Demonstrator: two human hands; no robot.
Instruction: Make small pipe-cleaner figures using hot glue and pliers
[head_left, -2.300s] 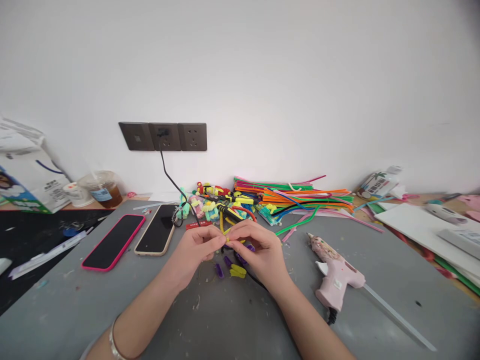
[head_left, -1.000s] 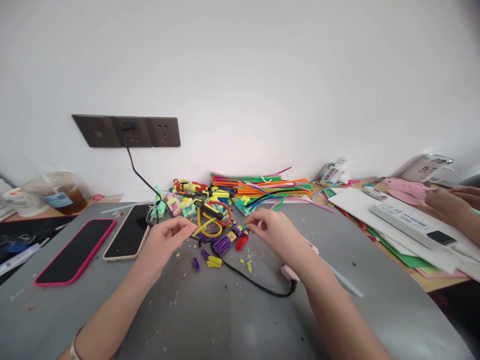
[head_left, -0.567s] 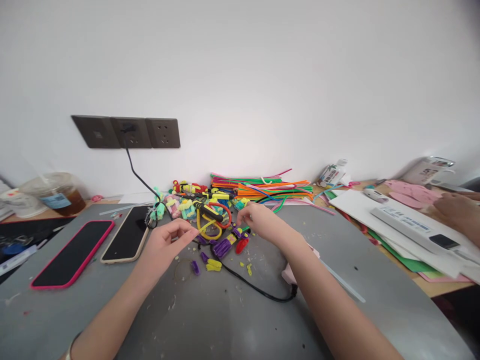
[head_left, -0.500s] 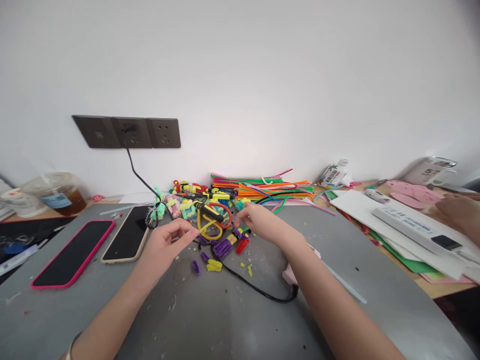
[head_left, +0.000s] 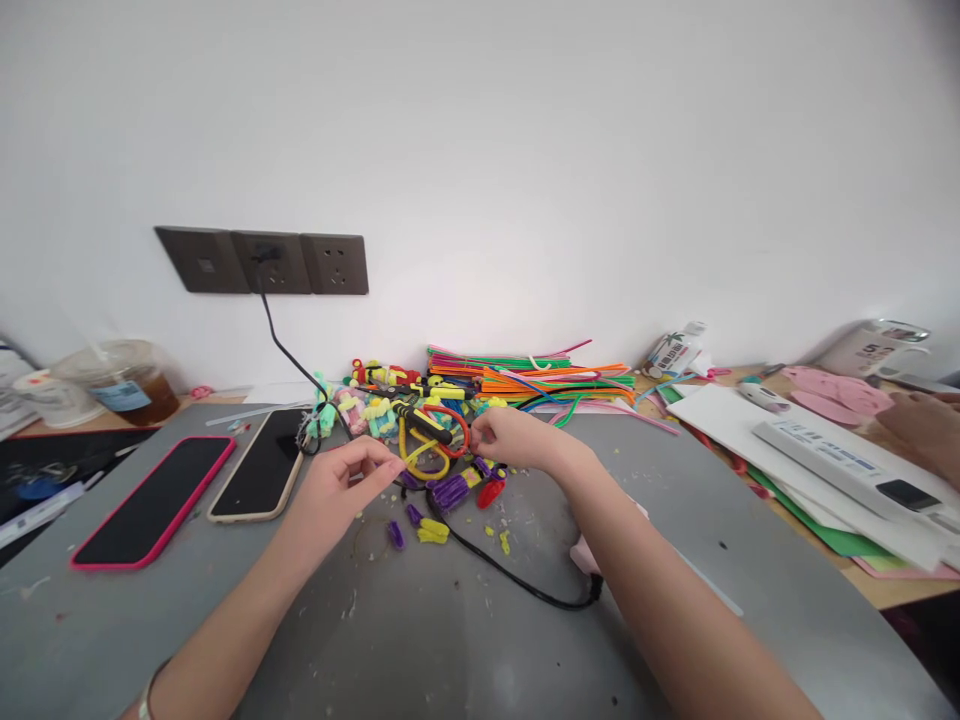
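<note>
My left hand (head_left: 337,495) is closed, thumb and forefinger pinching a thin yellow pipe cleaner (head_left: 421,454) that points right. My right hand (head_left: 517,438) has its fingers curled beside a red loop (head_left: 459,420); whatever its fingertips hold is hidden. Between the hands lie a yellow loop (head_left: 444,462) and a black-and-yellow handled tool (head_left: 427,422). Just below is a purple pipe-cleaner figure (head_left: 450,492), with a red piece (head_left: 491,493) to its right. Small purple pieces (head_left: 396,535) and a yellow piece (head_left: 433,531) lie nearer me.
Bundled pipe cleaners (head_left: 555,382) lie against the wall. Two phones (head_left: 157,500) (head_left: 259,468) rest at left, near a drink cup (head_left: 124,385). A black cable (head_left: 517,580) crosses the grey table. Papers (head_left: 720,420) are at right, near another person's hand (head_left: 919,430).
The view has shifted slightly, so the scene sits a little further right. My right hand has edged toward the red loop, its fingers more curled. My left hand keeps its pinch.
</note>
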